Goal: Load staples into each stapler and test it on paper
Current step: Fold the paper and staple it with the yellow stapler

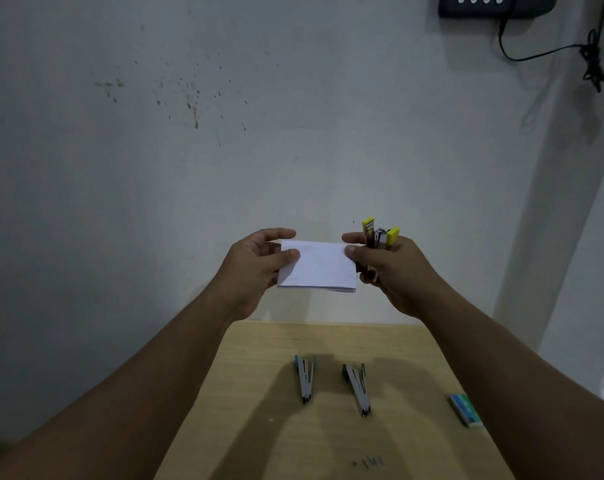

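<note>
Paper (317,266) pinched at both ends by our hands, held above the table (259,375). Left hand (255,268) grips paper only; right hand (388,271) also clutches yellow stapler (380,235).

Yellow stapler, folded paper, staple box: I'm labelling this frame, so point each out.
yellow stapler (380,237), head view, on its metal middle.
folded paper (319,266), head view, on its face.
staple box (465,409), head view, on its top.

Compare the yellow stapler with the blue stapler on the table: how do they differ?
The yellow stapler is held upright in the right hand, beside the folded paper; the blue stapler lies untouched on the wooden table. Their trim is yellow versus blue. Both are hinged open.
</note>
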